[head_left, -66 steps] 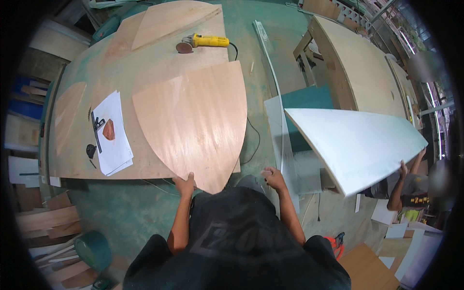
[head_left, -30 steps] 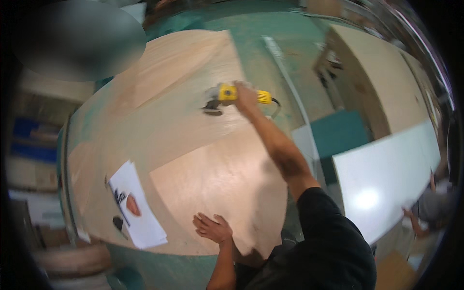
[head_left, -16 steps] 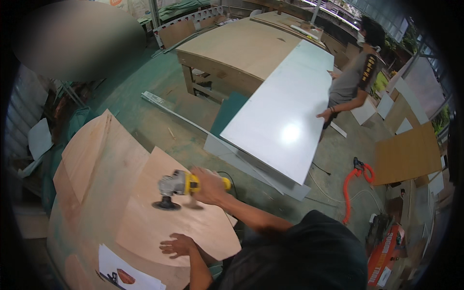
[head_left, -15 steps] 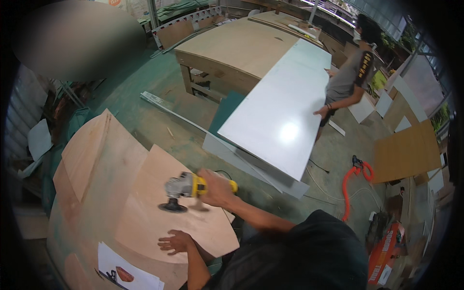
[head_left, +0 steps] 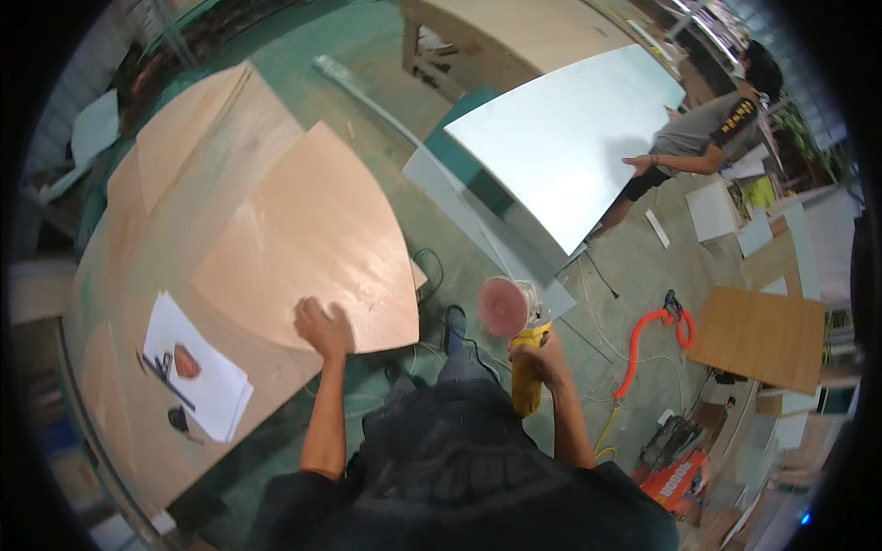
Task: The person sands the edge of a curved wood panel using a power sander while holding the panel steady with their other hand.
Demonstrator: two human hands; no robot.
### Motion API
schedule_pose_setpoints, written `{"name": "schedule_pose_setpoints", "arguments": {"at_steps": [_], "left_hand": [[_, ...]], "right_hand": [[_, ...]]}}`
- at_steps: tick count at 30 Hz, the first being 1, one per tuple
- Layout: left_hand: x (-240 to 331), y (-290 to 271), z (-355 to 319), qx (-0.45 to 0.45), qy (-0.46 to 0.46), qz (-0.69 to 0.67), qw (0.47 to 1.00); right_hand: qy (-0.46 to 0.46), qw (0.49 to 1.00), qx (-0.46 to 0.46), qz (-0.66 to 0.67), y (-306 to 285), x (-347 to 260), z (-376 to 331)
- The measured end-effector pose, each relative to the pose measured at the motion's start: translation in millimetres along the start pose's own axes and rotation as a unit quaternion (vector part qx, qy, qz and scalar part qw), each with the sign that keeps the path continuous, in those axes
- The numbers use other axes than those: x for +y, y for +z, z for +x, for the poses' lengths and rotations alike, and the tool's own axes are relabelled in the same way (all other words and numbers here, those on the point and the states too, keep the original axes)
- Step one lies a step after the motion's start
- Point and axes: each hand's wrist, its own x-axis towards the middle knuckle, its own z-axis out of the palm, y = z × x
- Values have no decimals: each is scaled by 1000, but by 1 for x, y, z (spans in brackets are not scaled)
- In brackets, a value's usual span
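Note:
My right hand (head_left: 544,356) is wrapped around the yellow body of an angle grinder (head_left: 526,381), held off the panel in front of my right side. Its round reddish sanding disc (head_left: 503,307) faces up toward me. To the left, my left hand (head_left: 323,328) rests at the near edge of a pale plywood panel (head_left: 322,220), its fingers loosely bent and apart on the surface. This curved-edged panel lies on a wide wooden worktable (head_left: 197,473). Printed sheets (head_left: 216,399) with a reddish picture lie there beside a dark clamp-like tool (head_left: 167,378).
A co-worker (head_left: 698,147) at the far right holds a large white board (head_left: 570,129). Behind it stands a wooden table (head_left: 514,32). Cables, an orange coiled hose (head_left: 634,349), a brown board (head_left: 758,338) and an orange-red machine (head_left: 675,482) occupy the floor at right.
The grinder has left the panel, swinging right and toward me, its disc now turned upward. My left hand's fingers have drawn in from a flatter spread. The view has shifted downward.

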Motion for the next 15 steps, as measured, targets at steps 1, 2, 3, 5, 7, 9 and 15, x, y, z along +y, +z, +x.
{"name": "schedule_pose_setpoints", "arguments": {"at_steps": [1, 2, 3, 5, 7, 9, 15], "left_hand": [[4, -4, -21, -44, 24, -26, 998], [27, -19, -45, -111, 65, -2, 992], [57, -39, -67, -181, 100, 21, 978], [86, -60, -95, -243, 170, 105, 949], [71, -49, -98, -238, 182, 151, 942], [59, -30, -97, -214, 197, 187, 938], [71, 27, -86, -147, 250, 173, 941]], "right_hand": [[5, 999, -24, 22, -4, -6, 0], [16, 998, -45, 47, -7, -11, 1], [32, 994, -68, 74, -11, -12, 3], [40, 989, -88, 111, -24, -4, 6], [41, 982, -121, 138, -30, -10, 14], [54, 973, -170, 150, -35, -27, 20], [48, 962, -225, 146, -45, -40, 45]]}}
